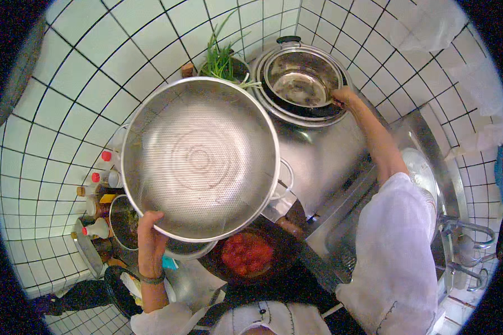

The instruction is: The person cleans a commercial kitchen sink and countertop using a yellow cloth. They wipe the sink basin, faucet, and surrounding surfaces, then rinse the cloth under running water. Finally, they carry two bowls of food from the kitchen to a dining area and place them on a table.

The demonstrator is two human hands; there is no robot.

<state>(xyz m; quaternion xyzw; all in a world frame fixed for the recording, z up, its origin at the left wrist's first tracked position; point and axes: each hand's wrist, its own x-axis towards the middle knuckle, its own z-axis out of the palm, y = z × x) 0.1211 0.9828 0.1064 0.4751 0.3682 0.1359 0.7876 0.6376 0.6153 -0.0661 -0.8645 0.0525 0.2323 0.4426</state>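
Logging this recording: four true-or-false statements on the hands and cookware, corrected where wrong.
1. The left hand grips the rim of the wide round silver perforated metal colander. True.
2. The right hand hangs free. False: it holds the edge of the round shiny metal pot.
3. Long thin green stalks show beyond the colander. True.
4. The dark round pan holds green leaves. False: it holds red chunks.

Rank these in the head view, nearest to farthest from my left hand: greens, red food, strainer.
1. Strainer: gripped by its near rim in your left hand.
2. Red food: to that hand's right.
3. Greens: beyond the strainer's far rim.
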